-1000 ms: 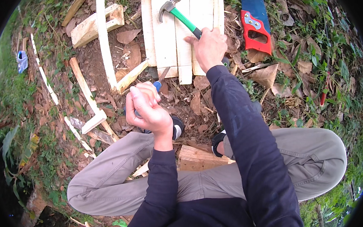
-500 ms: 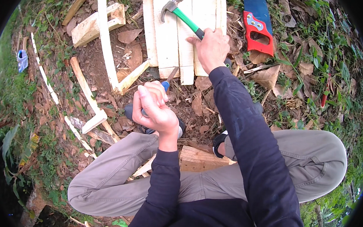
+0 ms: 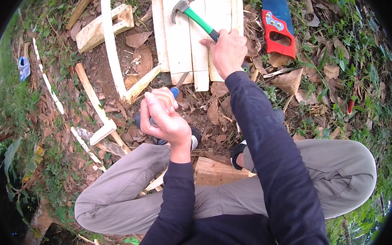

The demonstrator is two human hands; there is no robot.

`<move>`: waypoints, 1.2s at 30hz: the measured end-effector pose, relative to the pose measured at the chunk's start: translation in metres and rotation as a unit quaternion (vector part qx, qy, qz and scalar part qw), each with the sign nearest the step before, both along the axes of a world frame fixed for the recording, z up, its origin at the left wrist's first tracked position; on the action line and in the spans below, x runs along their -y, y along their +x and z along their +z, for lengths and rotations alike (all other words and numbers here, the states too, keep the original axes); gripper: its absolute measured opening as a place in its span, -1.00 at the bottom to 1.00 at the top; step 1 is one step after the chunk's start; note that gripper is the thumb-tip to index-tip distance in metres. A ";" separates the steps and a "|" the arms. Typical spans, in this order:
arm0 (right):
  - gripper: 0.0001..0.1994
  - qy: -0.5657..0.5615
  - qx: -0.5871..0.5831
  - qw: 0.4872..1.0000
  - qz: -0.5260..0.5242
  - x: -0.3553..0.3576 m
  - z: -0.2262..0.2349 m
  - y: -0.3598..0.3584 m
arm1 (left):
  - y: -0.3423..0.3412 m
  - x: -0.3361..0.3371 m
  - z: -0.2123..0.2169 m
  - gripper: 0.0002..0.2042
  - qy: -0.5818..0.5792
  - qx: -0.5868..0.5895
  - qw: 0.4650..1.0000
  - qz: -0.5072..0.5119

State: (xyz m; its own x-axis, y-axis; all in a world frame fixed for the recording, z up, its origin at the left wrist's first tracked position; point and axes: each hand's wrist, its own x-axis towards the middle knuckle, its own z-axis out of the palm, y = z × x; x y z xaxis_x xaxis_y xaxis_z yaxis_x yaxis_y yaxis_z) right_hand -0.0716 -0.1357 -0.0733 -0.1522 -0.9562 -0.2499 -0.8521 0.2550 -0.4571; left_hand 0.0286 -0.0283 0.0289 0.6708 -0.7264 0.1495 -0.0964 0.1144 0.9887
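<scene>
Left hand (image 3: 167,118) and blue-handled tool (image 3: 175,92) sit a touch further left against the boards (image 3: 178,45) than half a second ago; hammer (image 3: 200,21) hardly shifted. Left fingers clenched round the tool's handle, wrist turned so the metal blade angles away from the body, likely for safety. Tip lies over the near end of the second board from left; contact can't be told. Right hand (image 3: 228,50) grasps the hammer low on its grip, head out over the boards, arm stretched; a long reach, probably to keep the striking end far from the fingers. Boards side by side, near ends uneven, seemingly laid as one flat face.

Room: bare soil (image 3: 205,109) between board ends and shoes. Left side tighter: short slanted stick (image 3: 142,84) meets the long pale strip (image 3: 108,27) just beyond the left knuckles. Right: leaf litter, then saw (image 3: 274,23), apart from the right hand.
</scene>
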 end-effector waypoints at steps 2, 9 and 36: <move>-0.51 -0.001 0.001 1.000 0.001 0.000 0.000 -0.001 | 0.003 0.002 0.000 -0.58 -0.013 -0.018 1.000 0.006; -0.51 -0.001 0.014 1.000 0.000 0.000 -0.002 -0.001 | -0.002 0.002 0.005 -0.58 -0.002 -0.036 0.999 0.004; -0.53 0.139 0.366 0.899 -0.198 -0.143 0.158 -0.066 | 0.010 0.016 -0.016 -0.66 0.012 0.122 0.989 -0.079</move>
